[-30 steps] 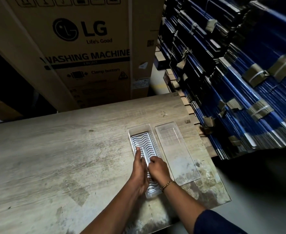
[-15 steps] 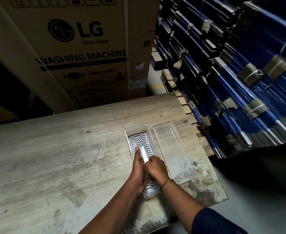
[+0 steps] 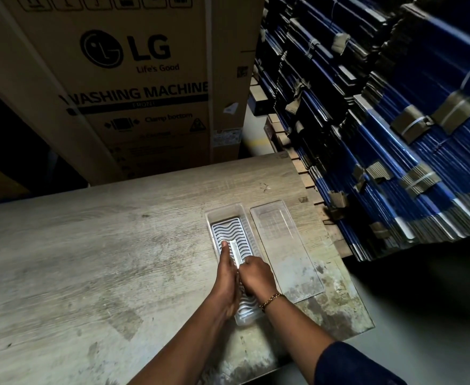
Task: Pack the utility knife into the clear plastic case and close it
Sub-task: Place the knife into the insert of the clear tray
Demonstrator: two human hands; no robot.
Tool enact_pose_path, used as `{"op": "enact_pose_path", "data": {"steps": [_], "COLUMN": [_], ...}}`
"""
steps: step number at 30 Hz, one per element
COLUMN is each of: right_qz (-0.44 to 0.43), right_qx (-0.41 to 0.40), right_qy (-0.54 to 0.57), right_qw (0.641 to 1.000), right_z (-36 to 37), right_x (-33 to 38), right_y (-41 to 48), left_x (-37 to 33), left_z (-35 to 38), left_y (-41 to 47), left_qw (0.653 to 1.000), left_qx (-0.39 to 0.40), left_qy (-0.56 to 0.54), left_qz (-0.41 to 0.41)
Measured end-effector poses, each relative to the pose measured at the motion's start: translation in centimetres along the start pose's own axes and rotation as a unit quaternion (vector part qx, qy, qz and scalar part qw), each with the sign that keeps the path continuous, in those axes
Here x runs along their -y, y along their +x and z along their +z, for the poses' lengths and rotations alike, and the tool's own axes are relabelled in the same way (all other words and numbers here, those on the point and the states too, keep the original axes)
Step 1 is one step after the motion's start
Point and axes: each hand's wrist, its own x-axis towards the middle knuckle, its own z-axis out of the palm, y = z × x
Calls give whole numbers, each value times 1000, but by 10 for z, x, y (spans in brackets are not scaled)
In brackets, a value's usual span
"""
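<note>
Fingers (image 3: 225, 247) of both hands pinch the utility knife (image 3: 235, 252) — side by side — inside the open clear plastic case (image 3: 228, 213).

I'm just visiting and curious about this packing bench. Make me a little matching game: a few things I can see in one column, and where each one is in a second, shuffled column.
Things:
1. utility knife
2. clear lid
3. washing machine box
4. bracelet

Places:
A. standing behind the table's far edge
B. on the right wrist
C. flat on the table, right of the case tray
D. in the case tray, under both hands

Pairs: 1-D, 2-C, 3-A, 4-B

The left hand and right hand both rest on the knife.
</note>
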Motion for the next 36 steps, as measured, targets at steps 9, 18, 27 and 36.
{"op": "enact_pose_path", "data": {"steps": [9,18,27,36], "right_qz": [7,12,13,-13], "right_qx": [9,12,16,-3], "right_qy": [17,21,13,21], "right_qw": [1000,1000,1000,1000], "right_z": [-1,-3,-5,-10], "right_x": [1,2,3,0], "right_y": [-1,-2,-3,-9], "left_x": [3,2,2,-2], "left_z": [1,5,5,-2], "left_y": [1,1,0,-5], "left_qw": [1000,1000,1000,1000], "left_qx": [-3,-7,1,1], "left_qy": [-14,-8,10,24], "left_qz": [7,6,-2,10]}}
